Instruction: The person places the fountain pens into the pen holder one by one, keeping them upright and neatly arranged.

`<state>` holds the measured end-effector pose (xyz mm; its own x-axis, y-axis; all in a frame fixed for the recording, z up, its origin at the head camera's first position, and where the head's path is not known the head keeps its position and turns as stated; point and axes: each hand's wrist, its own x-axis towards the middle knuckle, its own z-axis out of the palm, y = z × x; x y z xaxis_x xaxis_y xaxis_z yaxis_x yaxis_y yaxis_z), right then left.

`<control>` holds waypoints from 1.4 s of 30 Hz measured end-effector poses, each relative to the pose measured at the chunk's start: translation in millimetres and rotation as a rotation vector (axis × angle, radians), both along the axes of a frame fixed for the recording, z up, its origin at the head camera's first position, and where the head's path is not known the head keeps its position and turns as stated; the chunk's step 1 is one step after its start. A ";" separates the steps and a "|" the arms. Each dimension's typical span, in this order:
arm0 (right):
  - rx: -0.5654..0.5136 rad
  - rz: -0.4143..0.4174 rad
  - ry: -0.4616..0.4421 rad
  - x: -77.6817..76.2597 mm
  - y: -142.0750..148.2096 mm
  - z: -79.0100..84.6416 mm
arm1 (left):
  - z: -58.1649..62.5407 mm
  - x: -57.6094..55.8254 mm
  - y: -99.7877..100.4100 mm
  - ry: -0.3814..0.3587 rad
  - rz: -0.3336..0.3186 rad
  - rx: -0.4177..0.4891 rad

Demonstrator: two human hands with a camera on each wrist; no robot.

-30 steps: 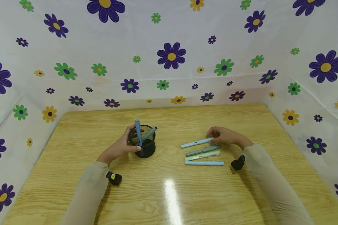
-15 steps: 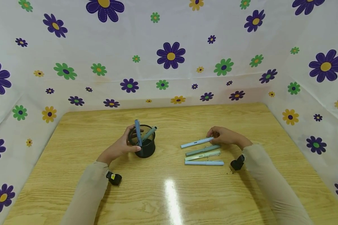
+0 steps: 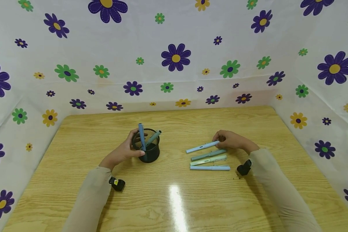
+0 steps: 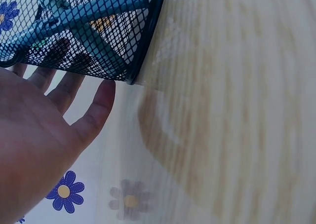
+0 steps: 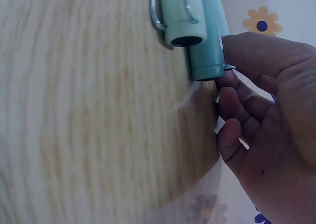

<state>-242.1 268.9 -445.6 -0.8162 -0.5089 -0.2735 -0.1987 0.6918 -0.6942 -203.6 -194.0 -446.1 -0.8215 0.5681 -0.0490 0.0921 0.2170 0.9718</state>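
My left hand (image 3: 124, 153) holds a black mesh pen holder (image 3: 150, 156) at its left side, thumb in front and fingers behind. A blue pen (image 3: 141, 137) stands inside it, and a grey-green pen (image 3: 153, 138) leans to the right. Farther right, my right hand (image 3: 232, 140) pinches the right end of a light blue pen (image 3: 201, 147). Below that pen lie a dark green pen (image 3: 206, 155), a pale green pen (image 3: 207, 160) and another light blue pen (image 3: 208, 168), side by side. In the right wrist view, the dark green pen (image 5: 208, 56) mostly hides the pinched one.
The wooden table (image 3: 150, 199) reaches back to a white cloth (image 3: 150, 71) with printed flowers, which also hangs at both sides. A small black camera (image 3: 117, 184) sits on the left wrist and another black camera (image 3: 244, 168) on the right.
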 end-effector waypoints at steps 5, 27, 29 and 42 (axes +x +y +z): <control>0.004 0.000 -0.022 0.6 0.2 2.4 | -0.6 -0.3 -0.2 -0.002 -0.004 0.009; -0.056 0.015 0.028 3.1 -1.2 25.1 | -0.8 -2.9 -0.8 0.001 -0.008 0.007; -0.079 0.018 0.031 3.3 -2.1 27.4 | -0.9 -2.9 -1.1 0.002 -0.008 0.004; -0.218 -0.024 0.005 1.7 -10.5 39.8 | -2.0 -2.5 -0.9 0.002 -0.012 0.015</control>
